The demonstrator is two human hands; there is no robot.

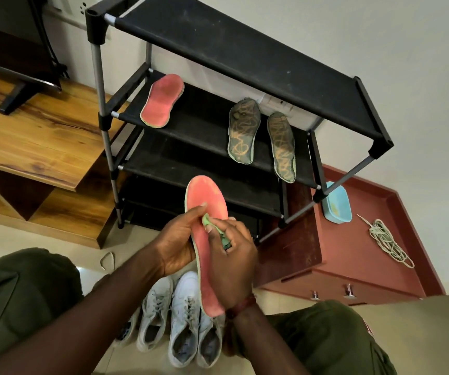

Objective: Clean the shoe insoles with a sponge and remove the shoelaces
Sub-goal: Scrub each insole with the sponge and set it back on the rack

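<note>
Centrally, left grip (176, 244) curled round edge of pink insole (208, 201), holding it upright above white shoes (183, 320). Right grip (234, 263) pinched green sponge (207, 221) against insole face. Blue tub (337, 204) on red surface (353, 239), contents unclear; loose laces (389, 243) beside it. Rack shelf (199, 125) carried second pink insole (162, 100), two dark insoles (245, 131). Held insole faded, patchy, pale-green rimmed.

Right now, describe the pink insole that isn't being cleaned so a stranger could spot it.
On the black shoe rack against the wall, look at the second shelf from the top. The pink insole lies at its left end; the dark patterned insoles sit further right, and the other pink insole is held in the left hand.
</note>
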